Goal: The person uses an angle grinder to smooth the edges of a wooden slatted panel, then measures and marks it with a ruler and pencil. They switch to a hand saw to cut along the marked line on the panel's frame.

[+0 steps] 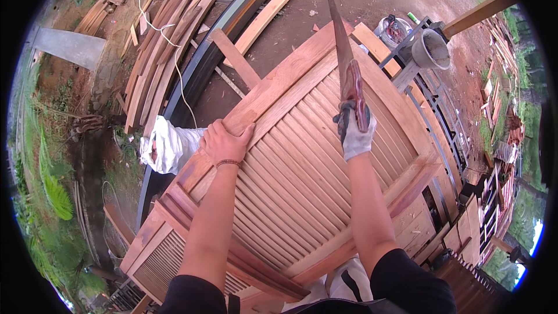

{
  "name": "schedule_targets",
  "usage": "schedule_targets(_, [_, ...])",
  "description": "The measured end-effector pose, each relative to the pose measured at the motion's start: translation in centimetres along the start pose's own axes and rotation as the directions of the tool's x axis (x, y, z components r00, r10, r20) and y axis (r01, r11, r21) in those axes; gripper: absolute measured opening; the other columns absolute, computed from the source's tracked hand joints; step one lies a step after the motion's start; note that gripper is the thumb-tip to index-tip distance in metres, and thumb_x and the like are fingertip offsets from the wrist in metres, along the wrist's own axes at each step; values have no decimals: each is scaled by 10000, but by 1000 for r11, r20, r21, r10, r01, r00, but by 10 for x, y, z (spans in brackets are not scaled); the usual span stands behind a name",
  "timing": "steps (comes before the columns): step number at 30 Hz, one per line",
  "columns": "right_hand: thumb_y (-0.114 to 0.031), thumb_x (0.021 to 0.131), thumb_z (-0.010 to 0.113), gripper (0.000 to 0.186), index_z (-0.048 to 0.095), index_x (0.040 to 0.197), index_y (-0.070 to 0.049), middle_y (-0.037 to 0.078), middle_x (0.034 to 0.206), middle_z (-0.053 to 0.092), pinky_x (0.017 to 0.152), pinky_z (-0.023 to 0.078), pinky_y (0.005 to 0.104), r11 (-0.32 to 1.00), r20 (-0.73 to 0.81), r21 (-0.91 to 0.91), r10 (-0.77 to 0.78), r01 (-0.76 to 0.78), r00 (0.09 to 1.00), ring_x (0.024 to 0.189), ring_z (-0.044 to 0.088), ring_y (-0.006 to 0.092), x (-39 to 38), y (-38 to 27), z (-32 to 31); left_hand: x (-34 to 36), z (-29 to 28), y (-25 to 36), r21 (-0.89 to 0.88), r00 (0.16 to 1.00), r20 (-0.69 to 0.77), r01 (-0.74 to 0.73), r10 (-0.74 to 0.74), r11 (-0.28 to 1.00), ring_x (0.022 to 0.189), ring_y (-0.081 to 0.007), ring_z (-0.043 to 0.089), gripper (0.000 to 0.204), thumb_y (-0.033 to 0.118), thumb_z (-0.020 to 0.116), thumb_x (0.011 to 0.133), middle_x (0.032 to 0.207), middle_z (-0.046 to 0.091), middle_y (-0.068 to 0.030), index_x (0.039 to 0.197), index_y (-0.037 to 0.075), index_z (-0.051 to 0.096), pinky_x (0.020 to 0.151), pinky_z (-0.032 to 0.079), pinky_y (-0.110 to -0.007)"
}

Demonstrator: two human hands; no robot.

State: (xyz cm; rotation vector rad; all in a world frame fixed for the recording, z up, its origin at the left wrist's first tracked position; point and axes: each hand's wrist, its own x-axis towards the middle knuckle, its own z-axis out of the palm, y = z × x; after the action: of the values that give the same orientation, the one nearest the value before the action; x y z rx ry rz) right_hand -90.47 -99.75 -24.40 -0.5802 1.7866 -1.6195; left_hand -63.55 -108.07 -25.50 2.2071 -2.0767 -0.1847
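Note:
A wooden louvered shutter panel point(290, 174) lies before me, its slats running slantwise inside a thick frame. My left hand point(225, 143) is bare, with a thin bracelet at the wrist. It rests on the panel's left frame rail, fingers spread over the edge and holding nothing. In a grey-white glove, my right hand point(356, 131) is closed around the brown handle of a handsaw point(343, 46). The saw's blade points away from me, over the panel's far corner; whether its teeth touch the wood I cannot tell. A second louvered panel point(160, 261) shows at the lower left.
A white sack point(168, 145) stands left of the panel. Stacked planks point(168, 52) and a long dark beam point(218, 29) lie beyond it. At the right are a grey bucket point(430, 50), a metal frame point(442, 122) and a wooden post point(479, 14).

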Motion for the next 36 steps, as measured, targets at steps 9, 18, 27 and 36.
schedule_targets(9, [-206,924,604,230,657,828,-4,99,715,656,478,459,351,992,11,-122,-35,36,999,552,627,171,117,-29,10,0,0,16,-12,999,37,-8,9,1000,1185,-287,503,784,661,695,721,1166,590,-118,1189,42,574,1069,303,-436])
schedule_targets(18, [-58,911,603,92,664,954,-5,108,770,689,571,550,299,991,39,-97,-86,89,996,604,661,149,-57,0,-14,0,-8,-9,37,999,14,41,-42,998,1144,-287,507,783,679,685,720,1128,583,-113,1156,37,577,1026,323,-437])
schedule_targets(27, [-142,914,603,159,684,893,-7,82,631,637,518,502,320,995,35,-85,-49,52,998,539,635,165,14,-6,8,-1,-1,-7,54,1000,-2,29,-29,998,1138,-291,526,784,675,686,720,1130,601,-114,1165,40,577,1023,331,-429])
schedule_targets(36, [-118,888,616,105,656,903,-22,125,731,670,595,514,357,919,-28,-286,-293,273,956,613,658,238,68,17,16,-8,12,6,12,997,-55,-47,47,999,1092,-291,526,792,682,704,695,1085,592,-113,1137,35,586,1017,329,-430])
